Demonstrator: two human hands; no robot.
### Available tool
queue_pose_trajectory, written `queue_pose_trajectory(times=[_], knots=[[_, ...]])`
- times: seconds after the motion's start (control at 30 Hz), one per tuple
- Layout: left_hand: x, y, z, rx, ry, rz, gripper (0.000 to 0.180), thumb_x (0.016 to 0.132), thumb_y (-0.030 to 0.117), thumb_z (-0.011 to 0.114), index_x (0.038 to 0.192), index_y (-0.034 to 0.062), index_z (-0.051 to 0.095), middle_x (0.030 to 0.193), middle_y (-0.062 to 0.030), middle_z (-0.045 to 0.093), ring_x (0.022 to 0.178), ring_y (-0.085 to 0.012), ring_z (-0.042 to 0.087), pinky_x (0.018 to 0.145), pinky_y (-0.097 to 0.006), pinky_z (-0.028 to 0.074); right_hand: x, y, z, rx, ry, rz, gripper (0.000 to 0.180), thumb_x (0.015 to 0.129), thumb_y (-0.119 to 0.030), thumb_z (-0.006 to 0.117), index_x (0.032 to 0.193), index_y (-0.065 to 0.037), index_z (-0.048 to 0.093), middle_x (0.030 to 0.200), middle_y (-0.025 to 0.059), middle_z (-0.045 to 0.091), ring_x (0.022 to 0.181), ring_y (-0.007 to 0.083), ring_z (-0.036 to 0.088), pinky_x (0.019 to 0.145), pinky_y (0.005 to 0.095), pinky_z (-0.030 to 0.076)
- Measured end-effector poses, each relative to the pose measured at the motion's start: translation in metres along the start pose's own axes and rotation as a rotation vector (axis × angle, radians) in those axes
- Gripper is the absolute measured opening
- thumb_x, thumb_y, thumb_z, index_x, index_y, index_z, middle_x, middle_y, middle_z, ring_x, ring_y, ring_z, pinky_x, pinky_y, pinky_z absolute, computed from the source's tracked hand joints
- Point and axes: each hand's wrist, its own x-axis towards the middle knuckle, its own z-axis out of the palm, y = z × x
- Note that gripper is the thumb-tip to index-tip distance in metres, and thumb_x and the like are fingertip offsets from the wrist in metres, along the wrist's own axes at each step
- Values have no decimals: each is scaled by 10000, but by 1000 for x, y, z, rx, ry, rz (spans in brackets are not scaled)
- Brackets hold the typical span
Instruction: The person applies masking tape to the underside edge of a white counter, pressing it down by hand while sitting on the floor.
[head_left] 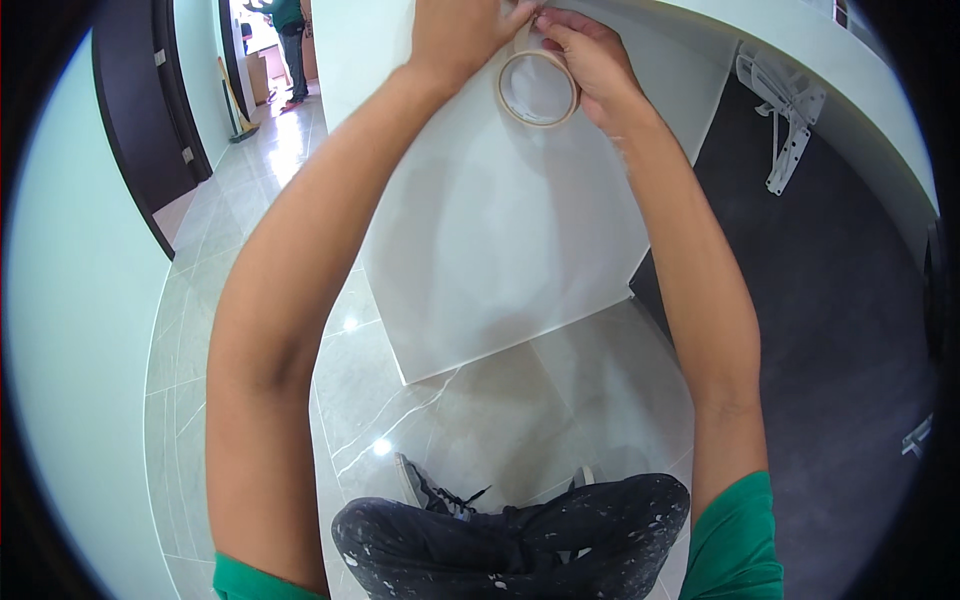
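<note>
A roll of cream masking tape (540, 122) hangs at the top centre, in front of a glossy white panel (520, 230). My right hand (597, 65) is closed beside the roll, thumb and forefinger pinched at the tape just above the ring. From the other side my left hand (462, 40) reaches in at the top edge, its fingertips pinched at the same strip and almost meeting the right ones. Part of the left fingers is cut off by the frame's edge. Both arms are raised and stretched forward.
A curved white edge (800, 45) arches over the right side, with a white metal folding bracket (790, 115) under it against a dark surface (810, 300). My bent knees (510, 540) are below. A dark door (130, 100), a broom (238, 115) and another person (290, 45) are at far left.
</note>
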Motion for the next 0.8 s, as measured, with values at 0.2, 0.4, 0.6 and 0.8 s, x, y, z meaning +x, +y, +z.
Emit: queue_pose_trajectory(times=[0.2, 0.4, 0.6, 0.8], knots=[[0, 27, 2, -5, -66, -411, 264, 931, 293, 700, 1010, 44, 668, 772, -122, 725, 697, -275, 717, 658, -416, 554, 0, -6, 8, 89, 10, 126, 346, 964, -207, 676, 1232, 12, 678, 1153, 101, 692, 1056, 191, 638, 897, 366, 523], [18, 19, 3, -36, -175, -597, 298, 773, 341, 778, 929, 86, 776, 917, -132, 772, 884, -327, 737, 805, -431, 567, 2, -24, 2, 34, 29, 214, 213, 960, -230, 707, 1125, -95, 706, 949, 5, 643, 842, 104, 557, 753, 247, 437], [26, 23, -5, -148, -348, -853, 278, 729, 353, 815, 865, 112, 789, 889, -84, 777, 860, -281, 741, 794, -416, 564, 4, -20, -2, 69, -42, 287, 175, 966, -270, 728, 1022, -113, 674, 875, -37, 570, 781, 76, 500, 726, 224, 419], [27, 20, -17, -257, -374, -918, 268, 749, 355, 827, 862, 116, 782, 859, -53, 770, 828, -240, 733, 783, -388, 552, -6, -23, 15, 226, 85, 361, 168, 948, -246, 744, 1016, -111, 670, 874, -28, 569, 784, 92, 506, 716, 219, 436]])
